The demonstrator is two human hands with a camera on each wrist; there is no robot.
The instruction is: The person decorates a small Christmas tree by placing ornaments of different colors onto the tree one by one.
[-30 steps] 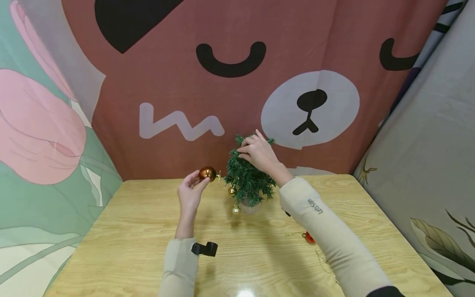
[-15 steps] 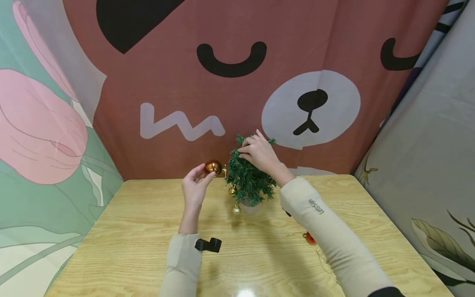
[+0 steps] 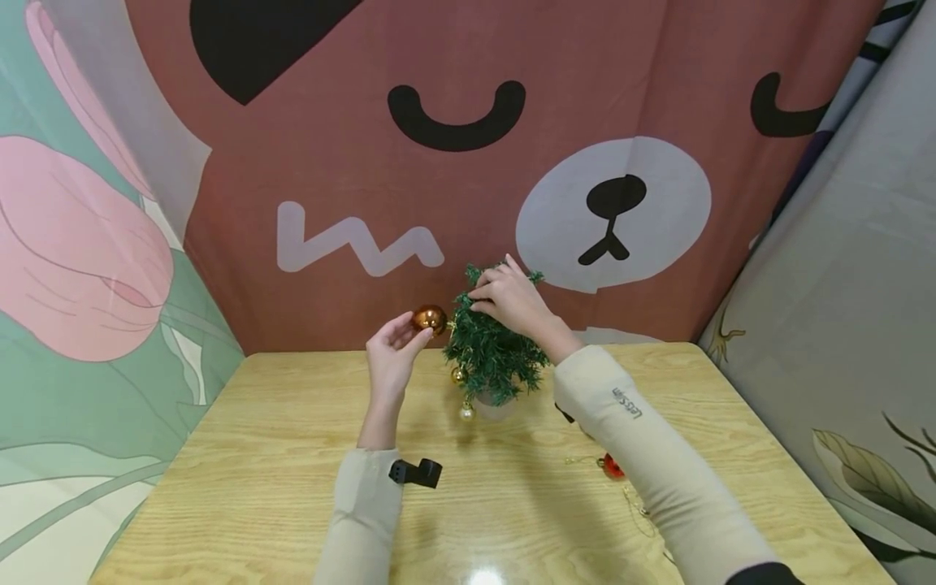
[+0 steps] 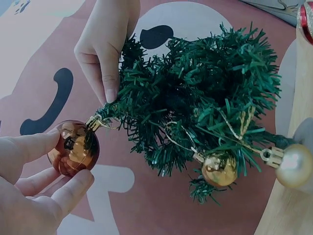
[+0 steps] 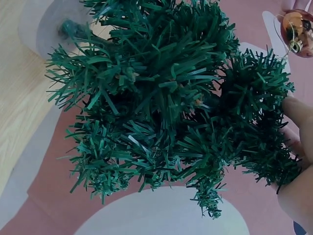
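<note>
My left hand pinches a shiny copper Christmas bauble between thumb and fingers, just left of a small artificial Christmas tree. In the left wrist view, the bauble's gold loop overlaps the tip of a green branch. My right hand grips that branch near the top of the tree, thumb and fingers around the needles. Lower on the tree's left side hang a small gold bauble and a pearly one. The right wrist view shows the needles close up, with the copper bauble at its upper right corner.
The tree stands in a pale pot toward the back of the wooden table. A red bauble lies beside my right forearm, with gold cords nearby. A printed bear curtain hangs right behind the tree.
My left hand has moved right and slightly up, bringing the copper bauble from beside the tree to the branch tip. The right hand has held its place on the tree.
</note>
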